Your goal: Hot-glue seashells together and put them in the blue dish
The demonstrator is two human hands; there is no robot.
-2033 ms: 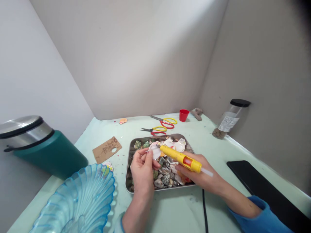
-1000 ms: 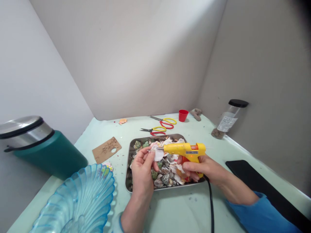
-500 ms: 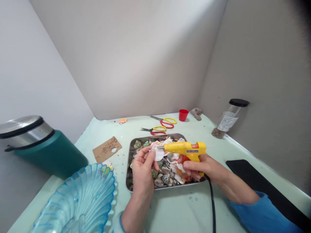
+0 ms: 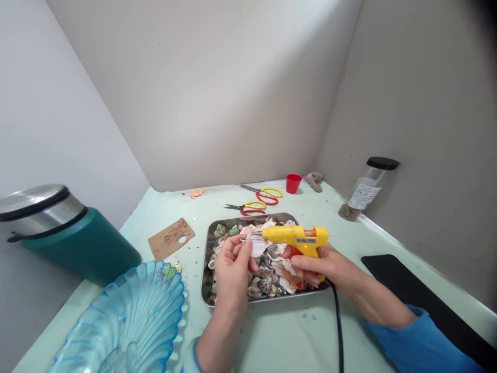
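Observation:
My right hand (image 4: 316,264) is closed round the handle of a yellow hot glue gun (image 4: 287,235), its nozzle pointing left. A small orange light glows on its side, and a black cord hangs below the grip. Between the fingertips of my left hand (image 4: 235,264) is a thin white piece, probably a shell (image 4: 257,247), right at the nozzle tip. Whether the nozzle touches it I cannot tell. Both hands are above a metal tray (image 4: 267,300) full of mixed seashells (image 4: 265,285), some spotted, some green, some white. My fingers and the gun hide part of the shells.
A blue shell-shaped dish (image 4: 132,316) and a green flask (image 4: 85,246) stand at left, near a brown board (image 4: 171,239). Behind the tray lie two pairs of scissors (image 4: 254,205) and a red cup (image 4: 293,183). A lidded jar (image 4: 361,191) and a black mat (image 4: 411,295) are at right.
My left hand and the white piece have shifted slightly right, closer under the nozzle. The glue gun has stayed almost still.

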